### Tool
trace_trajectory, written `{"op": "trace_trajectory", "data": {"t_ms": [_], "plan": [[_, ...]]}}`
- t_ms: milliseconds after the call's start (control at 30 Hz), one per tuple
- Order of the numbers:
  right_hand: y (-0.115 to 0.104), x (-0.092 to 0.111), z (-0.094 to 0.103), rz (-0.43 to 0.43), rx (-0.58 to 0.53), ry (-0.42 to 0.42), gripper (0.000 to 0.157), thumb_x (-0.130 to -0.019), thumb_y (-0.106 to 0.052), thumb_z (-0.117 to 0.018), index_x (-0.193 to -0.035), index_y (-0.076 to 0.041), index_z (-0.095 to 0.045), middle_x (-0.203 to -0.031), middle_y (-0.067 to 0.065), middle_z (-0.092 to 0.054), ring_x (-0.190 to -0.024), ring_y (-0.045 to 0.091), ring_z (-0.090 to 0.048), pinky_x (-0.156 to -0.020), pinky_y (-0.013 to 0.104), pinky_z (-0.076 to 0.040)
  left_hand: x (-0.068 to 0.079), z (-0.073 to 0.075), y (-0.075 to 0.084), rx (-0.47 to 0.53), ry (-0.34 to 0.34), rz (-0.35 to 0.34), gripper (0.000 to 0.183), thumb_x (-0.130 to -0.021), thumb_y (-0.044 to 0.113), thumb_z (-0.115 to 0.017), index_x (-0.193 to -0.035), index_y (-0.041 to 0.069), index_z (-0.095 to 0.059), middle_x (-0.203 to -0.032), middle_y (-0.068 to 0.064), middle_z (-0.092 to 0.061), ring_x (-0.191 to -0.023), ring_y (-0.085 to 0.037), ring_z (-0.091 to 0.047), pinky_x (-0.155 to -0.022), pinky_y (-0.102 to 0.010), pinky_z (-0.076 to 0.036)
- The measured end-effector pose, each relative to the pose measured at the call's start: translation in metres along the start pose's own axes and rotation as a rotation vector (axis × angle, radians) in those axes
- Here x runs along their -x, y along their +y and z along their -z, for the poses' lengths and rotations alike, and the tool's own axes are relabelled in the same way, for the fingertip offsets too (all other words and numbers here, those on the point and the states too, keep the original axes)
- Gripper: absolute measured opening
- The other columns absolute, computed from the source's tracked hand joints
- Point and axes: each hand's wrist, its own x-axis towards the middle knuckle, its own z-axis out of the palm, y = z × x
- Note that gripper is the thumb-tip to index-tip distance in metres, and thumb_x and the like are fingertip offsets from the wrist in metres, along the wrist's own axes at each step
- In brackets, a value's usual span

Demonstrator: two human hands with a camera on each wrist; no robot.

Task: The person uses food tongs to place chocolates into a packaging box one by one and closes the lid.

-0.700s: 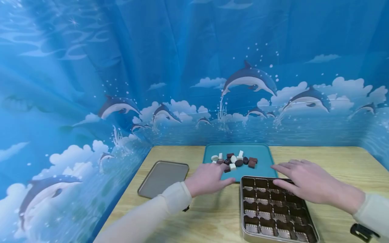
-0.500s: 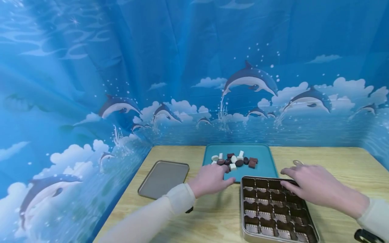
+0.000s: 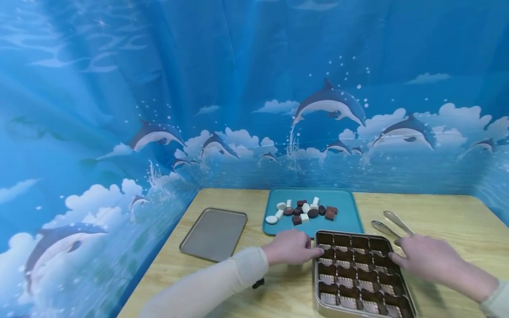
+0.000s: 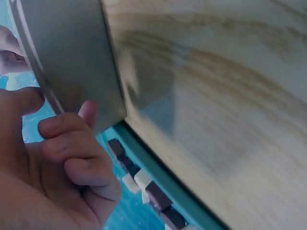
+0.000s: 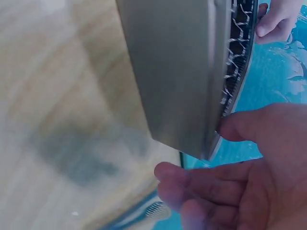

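A metal chocolate box point(image 3: 357, 254), fitted with a brown compartment insert, stands at the front of the table. My left hand point(image 3: 292, 248) is at its left rim; the left wrist view shows the thumb over the rim and curled fingers against the outer wall. At the right rim, my right hand point(image 3: 431, 260) touches the edge with its thumb point(image 5: 240, 125), while its other fingers point(image 5: 201, 179) are loosely bent and apart from the wall. Behind the box, white and brown chocolates point(image 3: 305, 211) lie on a teal tray point(image 3: 345, 223).
A flat grey-brown metal tray or lid point(image 3: 216, 234) lies on the wooden table point(image 3: 445, 216) at left. Two metal utensils with patterned ends point(image 3: 393, 218) lie behind the right hand, which partly hides them. A blue dolphin-printed curtain point(image 3: 254, 97) borders the table.
My left hand has come from the teal tray to the box's left rim, uncovering chocolates. My right hand has moved back and right from over the box, revealing the utensils.
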Motion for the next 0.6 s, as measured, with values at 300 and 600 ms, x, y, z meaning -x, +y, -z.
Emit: {"op": "trace_trajectory", "data": {"t_ms": [300, 600], "plan": [[-0.013, 0.002, -0.017, 0.052, -0.07, 0.034, 0.065, -0.095, -0.021, -0.064, -0.143, 0.015, -0.04, -0.062, -0.003, -0.05, -0.049, 0.01, -0.043, -0.048, 0.033, -0.045, 0.003, -0.005, 0.005, -0.076, -0.002, -0.01, 0.049, -0.103, 0.045, -0.045, -0.061, 0.02, -0.048, -0.054, 0.006, -0.049, -0.046, -0.011, -0.044, -0.047, -0.027, -0.039], [-0.029, -0.001, -0.021, 0.135, -0.112, 0.035, 0.065, -0.098, -0.019, -0.06, -0.144, 0.018, -0.032, -0.059, -0.007, -0.044, -0.047, 0.006, -0.038, -0.046, 0.025, -0.04, 0.01, -0.011, -0.009, -0.136, 0.062, -0.003, 0.048, -0.106, 0.042, -0.039, -0.064, 0.02, -0.048, -0.06, 0.005, -0.051, -0.052, -0.011, -0.049, -0.05, -0.028, -0.041]]}}
